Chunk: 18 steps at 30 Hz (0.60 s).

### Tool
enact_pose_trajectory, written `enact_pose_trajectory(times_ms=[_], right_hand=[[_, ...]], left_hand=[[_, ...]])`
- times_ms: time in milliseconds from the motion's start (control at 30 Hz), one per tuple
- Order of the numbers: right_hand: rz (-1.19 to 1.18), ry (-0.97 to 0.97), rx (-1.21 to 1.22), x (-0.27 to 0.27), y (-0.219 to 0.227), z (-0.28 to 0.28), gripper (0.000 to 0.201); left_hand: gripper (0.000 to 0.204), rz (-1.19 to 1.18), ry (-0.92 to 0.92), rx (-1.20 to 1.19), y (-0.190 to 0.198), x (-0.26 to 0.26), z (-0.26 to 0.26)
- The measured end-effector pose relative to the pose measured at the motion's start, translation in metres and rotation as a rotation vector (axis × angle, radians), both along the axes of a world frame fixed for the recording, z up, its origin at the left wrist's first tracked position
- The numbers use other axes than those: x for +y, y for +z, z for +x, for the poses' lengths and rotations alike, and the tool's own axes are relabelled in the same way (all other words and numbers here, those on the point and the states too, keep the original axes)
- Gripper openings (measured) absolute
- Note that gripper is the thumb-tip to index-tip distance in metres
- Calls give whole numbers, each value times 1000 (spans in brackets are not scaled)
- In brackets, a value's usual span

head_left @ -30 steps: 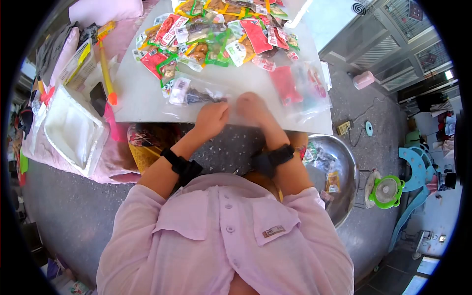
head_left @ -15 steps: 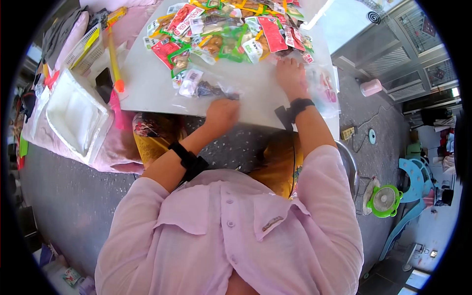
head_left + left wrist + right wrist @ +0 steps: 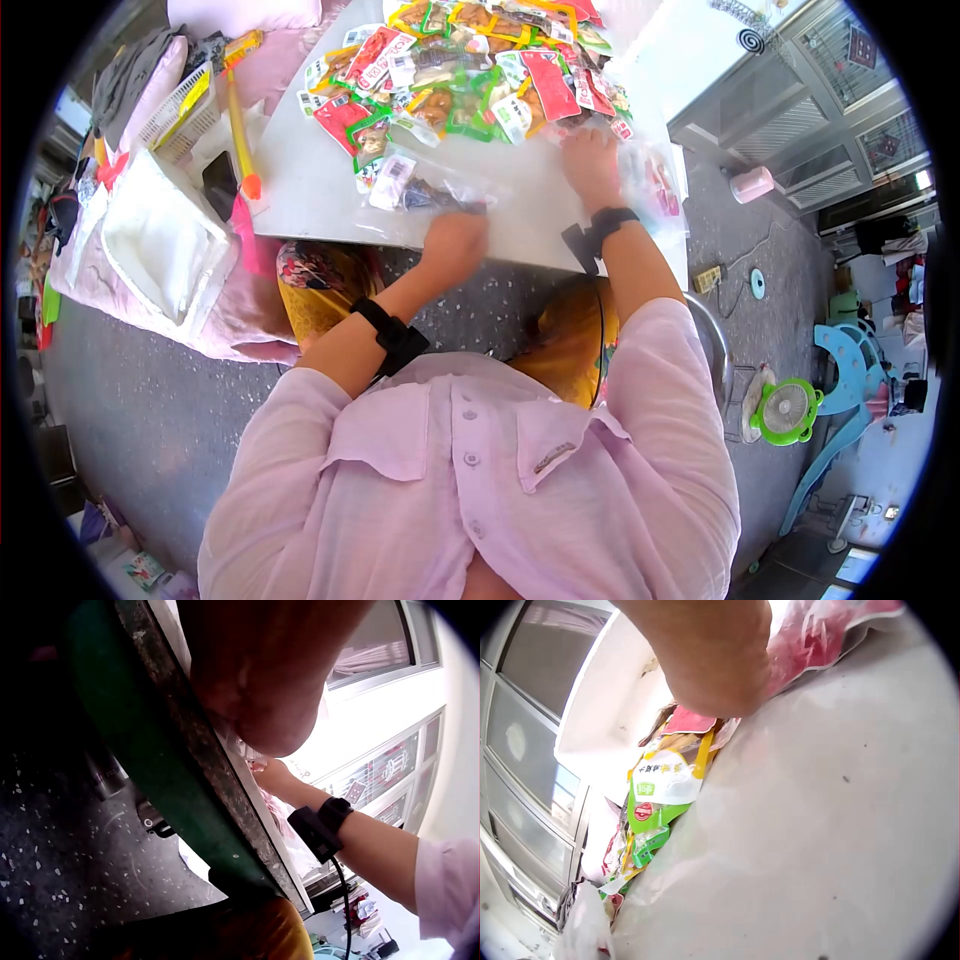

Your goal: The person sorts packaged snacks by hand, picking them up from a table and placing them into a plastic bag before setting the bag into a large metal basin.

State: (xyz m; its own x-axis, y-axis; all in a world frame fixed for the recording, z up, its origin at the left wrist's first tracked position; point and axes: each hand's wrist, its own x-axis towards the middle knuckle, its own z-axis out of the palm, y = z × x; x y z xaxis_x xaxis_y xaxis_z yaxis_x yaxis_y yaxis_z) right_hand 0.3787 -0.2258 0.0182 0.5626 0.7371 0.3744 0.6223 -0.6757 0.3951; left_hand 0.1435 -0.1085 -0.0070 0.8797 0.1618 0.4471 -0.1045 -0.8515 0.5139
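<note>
Near the table's front edge, my left hand [image 3: 455, 245] grips the right end of a clear plastic bag [image 3: 430, 190]. Inside the bag are dark contents and a white label. In the left wrist view, the left hand [image 3: 255, 682] is curled at the table edge, with clear plastic by its fingertips. My right hand [image 3: 592, 170] reaches farther over the table, between the packet pile and a clear bag with red contents [image 3: 655, 185]. A red packet in clear plastic [image 3: 810, 649] lies right beside the right hand [image 3: 712, 660] in the right wrist view; its fingertips are hidden there.
Many colourful snack packets [image 3: 440, 100] are heaped at the back of the white table [image 3: 530, 190]. To the left are a white foam box [image 3: 165, 245], a dark phone [image 3: 220, 185] and a yellow-handled brush [image 3: 240, 130]. A metal basin's rim [image 3: 715, 340] shows at lower right.
My right hand has moved away from beside the left, forward and right to the pile's edge, over where a red packet lay. The left hand stays at the clear bag's end.
</note>
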Motion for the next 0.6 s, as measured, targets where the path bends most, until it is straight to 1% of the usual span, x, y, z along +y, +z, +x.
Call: enact_pose_trajectory(times_ms=[67, 167, 233, 267, 300, 333, 367, 400, 433, 467, 500, 567, 600], right_hand=[[-55, 6, 27, 0, 5, -4, 19], [39, 88, -90, -3, 10, -9, 17], [8, 107, -121, -7, -11, 14, 16], [152, 165, 109, -4, -2, 14, 16], [259, 332, -66, -8, 1, 5, 15], [243, 272, 46, -4, 6, 2, 14], [223, 181, 68, 0, 17, -8, 15], [380, 335, 138, 0, 29, -17, 14], [420, 438, -25, -5, 18, -3, 14], [421, 424, 33, -3, 29, -14, 13], [411, 399, 91, -6, 47, -22, 13], [471, 403, 123, -9, 67, -32, 14], [499, 399, 140, -12, 75, -34, 14]], left_hand=[[7, 5, 9, -5, 1, -1, 0], [6, 27, -17, 88, 4, -1, 2], [4, 70, -12, 87, -6, 0, 3], [5, 25, -21, -1, -1, -1, -1], [7, 63, 28, 181, 11, -2, -2], [7, 3, 23, 280, 13, -1, -1], [5, -21, 6, 153, 15, -1, -5], [5, -29, 47, 82, 6, -3, -3], [7, 20, 50, -28, 0, -3, -3], [7, 15, 19, -83, -11, -3, 2], [7, 14, 41, -113, -14, -3, 1], [7, 16, 51, -188, -14, -5, 2], [7, 12, 44, -187, -13, -5, 1]])
